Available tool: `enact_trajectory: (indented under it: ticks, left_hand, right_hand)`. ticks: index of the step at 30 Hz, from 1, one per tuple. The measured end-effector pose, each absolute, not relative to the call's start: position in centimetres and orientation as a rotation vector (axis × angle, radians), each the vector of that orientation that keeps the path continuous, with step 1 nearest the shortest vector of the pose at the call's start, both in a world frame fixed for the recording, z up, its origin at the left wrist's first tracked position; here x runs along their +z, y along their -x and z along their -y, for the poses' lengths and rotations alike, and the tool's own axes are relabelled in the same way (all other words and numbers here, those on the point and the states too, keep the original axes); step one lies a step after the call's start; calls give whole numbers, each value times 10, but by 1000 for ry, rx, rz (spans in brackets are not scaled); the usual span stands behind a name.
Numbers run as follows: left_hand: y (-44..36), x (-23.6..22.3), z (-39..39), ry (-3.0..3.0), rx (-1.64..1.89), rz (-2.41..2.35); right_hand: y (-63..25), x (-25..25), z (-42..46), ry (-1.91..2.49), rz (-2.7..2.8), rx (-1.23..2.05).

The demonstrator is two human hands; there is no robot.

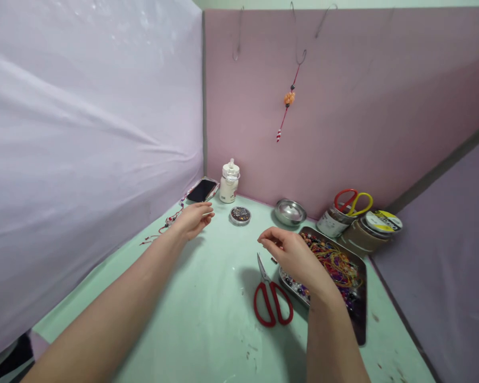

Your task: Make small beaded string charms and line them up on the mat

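Observation:
My left hand [193,219] reaches over the back left of the table, fingers stretched out and holding nothing that I can see. Close by it are a phone [203,190], a beaded red cord [168,222] and a small round dish of dark beads [240,215]. On the right, my right hand [289,251] is closed in a pinch, thumb and fingertips together. Whatever is between them, if anything, is too small to make out. Red-handled scissors [273,303] lie below that hand, and a metal tray [362,319] of beads and coloured cords is partly hidden by my forearm.
A white bottle [229,183] and a shiny metal bowl [289,213] stand along the back wall. Jars, including one with scissors [353,202] in it, stand at the back right. From a wire hook hangs a beaded cord [289,99]. Fabric walls enclose the table.

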State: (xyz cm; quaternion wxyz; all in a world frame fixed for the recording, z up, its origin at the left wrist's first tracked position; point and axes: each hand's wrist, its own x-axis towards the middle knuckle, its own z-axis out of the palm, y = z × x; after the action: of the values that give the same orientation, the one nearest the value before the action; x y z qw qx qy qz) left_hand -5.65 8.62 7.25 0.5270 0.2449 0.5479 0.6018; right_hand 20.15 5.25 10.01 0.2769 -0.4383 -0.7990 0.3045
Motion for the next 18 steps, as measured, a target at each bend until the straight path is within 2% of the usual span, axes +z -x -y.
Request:
enact_trajectory:
  ticks: [10, 18]
  left_hand:
    - [47, 17, -118, -641, 1106, -1324]
    - [38, 10, -99, -628, 694, -979]
  right_hand:
    - [-204, 102, -53, 1201, 2222, 751]
    - [-186, 97, -52, 1200, 2359, 772]
